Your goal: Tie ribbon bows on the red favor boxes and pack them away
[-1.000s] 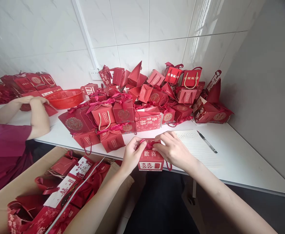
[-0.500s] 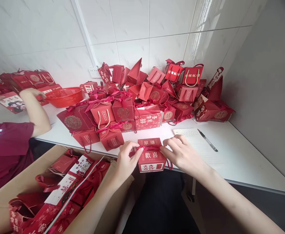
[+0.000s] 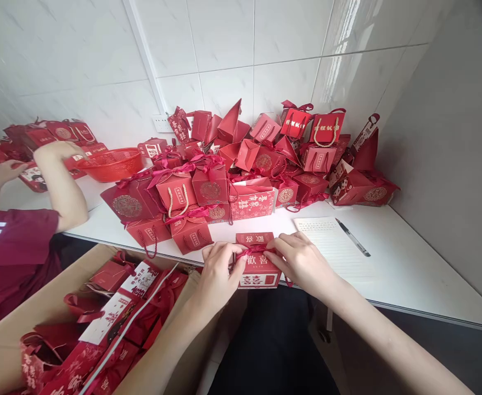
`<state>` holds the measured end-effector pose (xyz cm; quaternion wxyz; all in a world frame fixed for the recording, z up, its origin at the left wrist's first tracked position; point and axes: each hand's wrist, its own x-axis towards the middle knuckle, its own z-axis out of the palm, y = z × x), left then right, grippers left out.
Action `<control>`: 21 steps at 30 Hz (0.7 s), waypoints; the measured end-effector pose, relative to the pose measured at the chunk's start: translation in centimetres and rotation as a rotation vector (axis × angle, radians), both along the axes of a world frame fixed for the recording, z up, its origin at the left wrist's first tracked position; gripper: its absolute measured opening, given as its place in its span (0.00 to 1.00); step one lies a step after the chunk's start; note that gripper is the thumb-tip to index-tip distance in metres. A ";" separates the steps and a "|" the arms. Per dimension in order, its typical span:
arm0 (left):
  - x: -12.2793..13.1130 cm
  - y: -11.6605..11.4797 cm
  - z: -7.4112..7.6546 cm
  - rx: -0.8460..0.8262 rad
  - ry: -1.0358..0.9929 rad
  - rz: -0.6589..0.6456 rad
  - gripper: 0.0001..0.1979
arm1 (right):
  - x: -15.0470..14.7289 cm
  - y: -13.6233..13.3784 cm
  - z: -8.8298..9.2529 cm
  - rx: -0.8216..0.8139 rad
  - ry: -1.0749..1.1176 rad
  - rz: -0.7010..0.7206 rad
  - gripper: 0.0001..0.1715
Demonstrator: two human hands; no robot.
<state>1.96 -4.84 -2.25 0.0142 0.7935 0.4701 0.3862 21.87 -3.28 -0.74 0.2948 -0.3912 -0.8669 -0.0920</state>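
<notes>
A red gift box (image 3: 261, 264) with white and gold Chinese characters sits at the table's front edge, its printed side facing me. Across its top runs a dark red ribbon (image 3: 254, 249). My left hand (image 3: 221, 269) pinches the ribbon at the box's left side, thumb against fingers. On the right, my right hand (image 3: 301, 258) pinches the ribbon's other part close to the top middle. A twisted cord handle hangs by the box's right side, partly behind my right hand.
Behind the box, many red gift boxes (image 3: 210, 189) are piled against the tiled wall. A notepad (image 3: 327, 241) and pen (image 3: 353, 237) lie right. At left are a red basket (image 3: 111, 164), a co-worker's arm (image 3: 62, 181) and a carton (image 3: 2, 351) of folded red boxes.
My hands have drawn closer together over the box top, and the ribbon is bunched nearer its middle. The co-worker's hands have shifted at left.
</notes>
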 end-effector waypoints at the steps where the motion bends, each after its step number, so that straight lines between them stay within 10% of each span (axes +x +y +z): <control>1: 0.0 -0.1 0.0 0.009 0.005 -0.007 0.02 | 0.1 0.1 0.0 0.075 -0.023 0.012 0.10; 7: 0.0 -0.3 -0.1 -0.003 0.028 -0.063 0.06 | 0.9 0.0 -0.1 0.291 -0.165 0.121 0.09; 21: 0.1 1.5 0.7 -0.146 -0.031 -0.263 0.08 | 2.2 0.3 0.7 0.243 -0.149 0.303 0.10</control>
